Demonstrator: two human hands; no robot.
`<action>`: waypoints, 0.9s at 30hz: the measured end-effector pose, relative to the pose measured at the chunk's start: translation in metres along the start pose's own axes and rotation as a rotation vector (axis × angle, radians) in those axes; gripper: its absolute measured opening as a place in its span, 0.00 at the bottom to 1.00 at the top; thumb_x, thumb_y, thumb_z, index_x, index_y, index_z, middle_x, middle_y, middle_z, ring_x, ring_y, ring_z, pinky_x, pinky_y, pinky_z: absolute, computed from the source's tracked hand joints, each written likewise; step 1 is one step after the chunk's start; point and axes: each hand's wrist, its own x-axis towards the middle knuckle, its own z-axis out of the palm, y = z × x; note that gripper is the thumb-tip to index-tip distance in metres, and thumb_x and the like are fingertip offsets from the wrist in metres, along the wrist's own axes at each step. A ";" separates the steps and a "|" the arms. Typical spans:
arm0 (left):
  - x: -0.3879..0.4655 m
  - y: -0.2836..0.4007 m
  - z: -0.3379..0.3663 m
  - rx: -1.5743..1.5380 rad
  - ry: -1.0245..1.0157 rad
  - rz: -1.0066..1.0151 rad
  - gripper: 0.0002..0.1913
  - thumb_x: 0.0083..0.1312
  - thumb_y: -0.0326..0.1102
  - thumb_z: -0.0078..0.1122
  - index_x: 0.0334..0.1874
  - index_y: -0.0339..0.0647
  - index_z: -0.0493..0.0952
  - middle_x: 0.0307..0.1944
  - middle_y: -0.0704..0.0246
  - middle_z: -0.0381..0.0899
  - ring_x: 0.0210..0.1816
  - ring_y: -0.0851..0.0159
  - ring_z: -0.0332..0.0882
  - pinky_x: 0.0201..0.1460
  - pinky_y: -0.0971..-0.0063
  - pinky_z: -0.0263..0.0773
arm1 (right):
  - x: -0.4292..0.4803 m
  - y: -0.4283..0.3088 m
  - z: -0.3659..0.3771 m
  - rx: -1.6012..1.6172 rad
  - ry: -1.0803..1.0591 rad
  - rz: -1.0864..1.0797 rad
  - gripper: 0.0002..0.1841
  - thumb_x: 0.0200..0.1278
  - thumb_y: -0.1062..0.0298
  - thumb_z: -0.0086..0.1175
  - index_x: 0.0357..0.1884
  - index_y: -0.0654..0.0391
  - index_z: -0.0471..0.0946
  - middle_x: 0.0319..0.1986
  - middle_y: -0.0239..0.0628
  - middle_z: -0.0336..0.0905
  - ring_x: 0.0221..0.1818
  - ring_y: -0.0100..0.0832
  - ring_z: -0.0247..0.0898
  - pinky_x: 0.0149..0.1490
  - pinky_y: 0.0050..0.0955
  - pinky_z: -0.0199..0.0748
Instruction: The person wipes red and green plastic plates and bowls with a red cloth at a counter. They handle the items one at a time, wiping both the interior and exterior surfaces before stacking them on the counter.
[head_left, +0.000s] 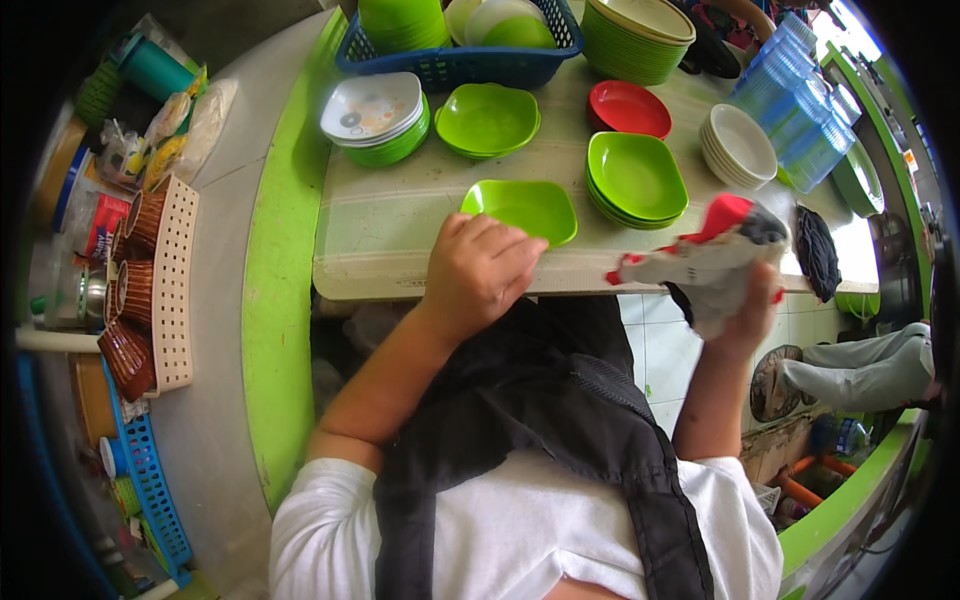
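Note:
My left hand (484, 262) is at the near edge of a folding table (390, 259), its fingers curled at the near left rim of a green square dish (525, 206); whether they grip the rim cannot be told. In my right hand (739, 311) is a bunched red, white and black cloth (712, 255), held over the table's near edge. Between and beyond my hands stands a stack of green square bowls (637, 176). Farther back are more green dishes (487, 118), white patterned dishes on green ones (373, 109), red plates (630, 109) and white bowls (739, 142).
A blue basket (465, 67) of dishes and a tall stack of green plates (637, 41) stand at the back. Clear blue plastic cups (806, 112) and a black cloth (817, 255) are at the right. Left is a green-edged counter (277, 300) with baskets. Another person's legs (862, 367) show at right.

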 end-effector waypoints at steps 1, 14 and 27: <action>-0.008 0.001 0.003 0.000 -0.007 -0.014 0.11 0.50 0.27 0.65 0.36 0.47 0.82 0.31 0.72 0.79 0.33 0.63 0.75 0.41 0.67 0.65 | 0.000 0.001 0.030 -0.194 -0.045 -0.069 0.36 0.63 0.52 0.58 0.66 0.62 0.60 0.58 0.51 0.68 0.58 0.46 0.69 0.61 0.46 0.70; -0.037 -0.015 -0.003 -0.262 -0.016 -0.457 0.21 0.48 0.35 0.70 0.46 0.39 0.79 0.52 0.57 0.76 0.56 0.47 0.72 0.59 0.48 0.67 | 0.013 0.041 0.128 -1.375 -1.019 -0.381 0.36 0.38 0.51 0.69 0.54 0.52 0.74 0.52 0.38 0.75 0.61 0.40 0.64 0.73 0.55 0.43; -0.036 -0.025 -0.001 -0.167 0.002 -0.268 0.10 0.44 0.25 0.67 0.31 0.42 0.81 0.61 0.56 0.70 0.63 0.48 0.69 0.60 0.59 0.67 | 0.030 0.078 0.140 -1.161 -1.013 -0.402 0.33 0.40 0.63 0.65 0.52 0.63 0.69 0.46 0.46 0.76 0.56 0.46 0.67 0.64 0.44 0.59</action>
